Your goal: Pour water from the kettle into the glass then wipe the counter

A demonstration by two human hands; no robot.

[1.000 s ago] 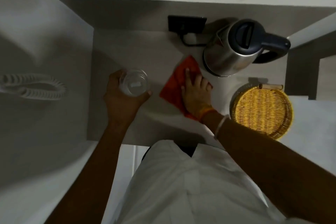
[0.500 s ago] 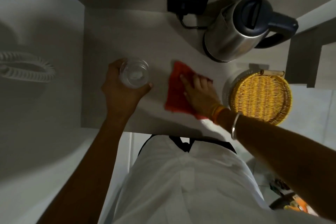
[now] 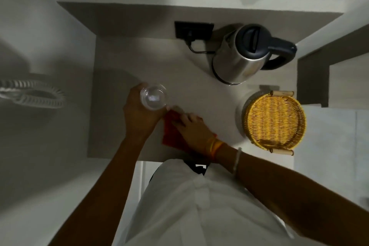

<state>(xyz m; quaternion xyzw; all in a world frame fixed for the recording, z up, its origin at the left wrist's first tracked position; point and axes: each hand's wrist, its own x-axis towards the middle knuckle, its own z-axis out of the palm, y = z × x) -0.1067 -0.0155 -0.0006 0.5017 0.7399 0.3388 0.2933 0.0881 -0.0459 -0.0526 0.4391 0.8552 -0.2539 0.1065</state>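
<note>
Left hand clenched around glass, right hand fingers flat, released, pressing red cloth onto desk, kettle behind

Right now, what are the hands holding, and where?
Left hand grips the glass around its side. Right hand presses flat on the red cloth.

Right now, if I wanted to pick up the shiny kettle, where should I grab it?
Probably by the dark curved handle, which sticks out on the right side of the kettle, away from the spout side. Come in from the right, where nothing stands in the way, and wrap your fingers through the loop. The steel body is round and smooth, so it would likely be harder to hold.
</note>
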